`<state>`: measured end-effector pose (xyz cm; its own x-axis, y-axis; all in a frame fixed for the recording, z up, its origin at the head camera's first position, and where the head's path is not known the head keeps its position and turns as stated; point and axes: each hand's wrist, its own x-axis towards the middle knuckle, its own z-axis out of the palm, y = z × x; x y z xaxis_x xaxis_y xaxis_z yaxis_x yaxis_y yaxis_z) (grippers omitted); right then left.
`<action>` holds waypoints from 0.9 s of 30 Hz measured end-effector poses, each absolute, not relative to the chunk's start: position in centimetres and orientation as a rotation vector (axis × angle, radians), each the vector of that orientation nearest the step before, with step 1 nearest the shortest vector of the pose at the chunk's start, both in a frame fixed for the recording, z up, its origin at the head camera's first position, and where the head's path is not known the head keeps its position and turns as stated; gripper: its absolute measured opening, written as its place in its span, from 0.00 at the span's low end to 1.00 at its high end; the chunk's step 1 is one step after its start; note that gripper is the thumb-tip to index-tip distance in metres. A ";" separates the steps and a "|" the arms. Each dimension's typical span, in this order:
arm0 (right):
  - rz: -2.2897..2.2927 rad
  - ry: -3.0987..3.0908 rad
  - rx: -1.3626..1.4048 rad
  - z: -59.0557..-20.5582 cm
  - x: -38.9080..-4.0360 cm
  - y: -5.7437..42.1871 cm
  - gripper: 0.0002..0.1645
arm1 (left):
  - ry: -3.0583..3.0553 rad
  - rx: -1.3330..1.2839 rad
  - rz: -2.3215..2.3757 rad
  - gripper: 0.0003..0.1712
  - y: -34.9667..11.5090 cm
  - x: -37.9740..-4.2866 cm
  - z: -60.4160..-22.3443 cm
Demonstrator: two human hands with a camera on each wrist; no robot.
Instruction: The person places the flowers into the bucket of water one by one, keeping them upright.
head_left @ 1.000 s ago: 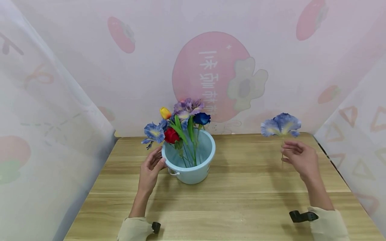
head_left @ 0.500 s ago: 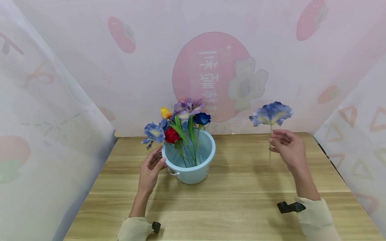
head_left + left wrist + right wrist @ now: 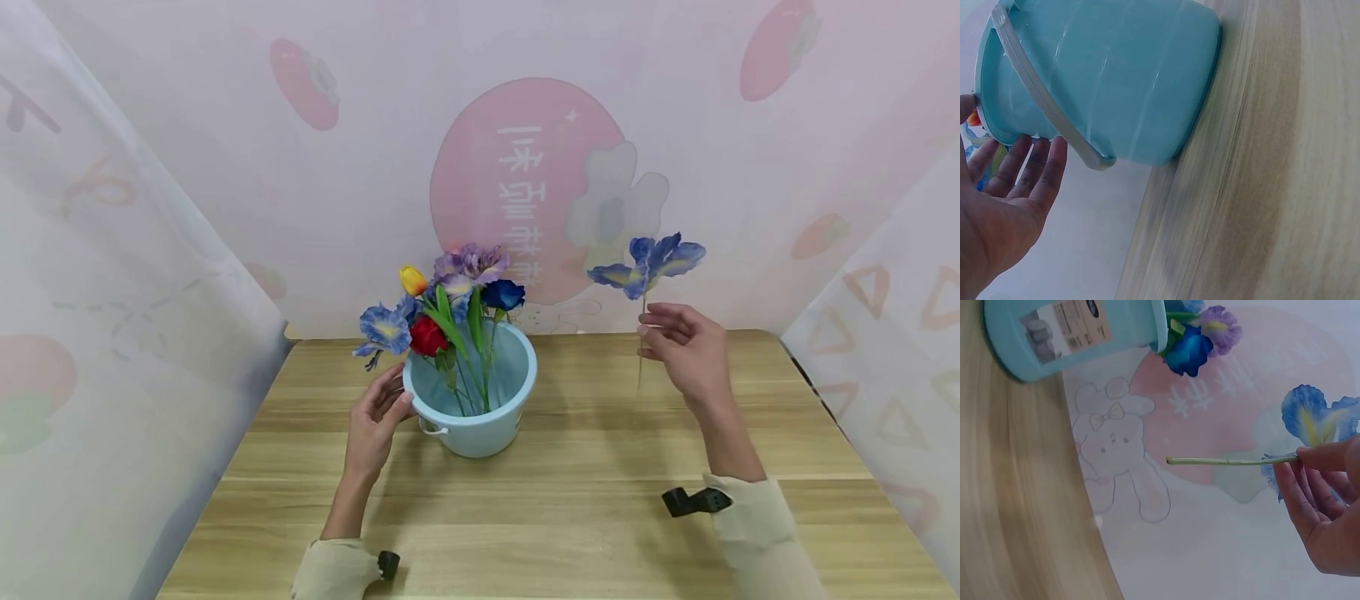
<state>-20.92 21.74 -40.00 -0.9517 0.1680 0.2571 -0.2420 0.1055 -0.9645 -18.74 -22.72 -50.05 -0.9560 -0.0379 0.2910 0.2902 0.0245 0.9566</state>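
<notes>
A light blue bucket (image 3: 486,435) stands upright on the table, holding artificial flowers: a red rose (image 3: 428,336), a yellow-orange tulip (image 3: 412,281), a dark blue rose (image 3: 503,294), a purple iris (image 3: 471,265) and a blue iris (image 3: 384,328). My left hand (image 3: 378,425) holds the bucket at its left rim, thumb toward the front and fingers against the outer side. Right of the bucket, my right hand (image 3: 688,350) pinches the stem of another blue iris (image 3: 649,265) between thumb and fingers. Its bare green stem (image 3: 1229,462) points down above the table, bloom upward.
The wooden table (image 3: 570,517) backs onto a pale printed curtain (image 3: 360,192), with more curtain at both sides. A white handle (image 3: 1044,94) hangs along the bucket's side. Black straps with small mounts sit at both sleeves.
My right hand has moved left and a little farther back with the blue iris, closer to the bucket, and the bloom has turned. My left hand and the bucket have stayed in place.
</notes>
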 end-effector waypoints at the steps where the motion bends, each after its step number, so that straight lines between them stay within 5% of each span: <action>1: 1.910 -2.087 0.080 -39.8 -21.0 21.4 0.24 | -2.064 -0.262 -2.026 0.30 -22.7 -18.7 -50.0; 27: 1.919 -1.985 0.347 -36.3 -24.2 11.1 0.20 | -2.066 -0.277 -2.024 0.30 -22.8 -18.7 -50.0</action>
<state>-24.21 11.12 -36.31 -0.9060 0.0700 0.4174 -0.4148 0.0492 -0.9086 -18.67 -22.79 -50.05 -0.9543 -0.0291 0.2973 0.2966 0.0248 0.9547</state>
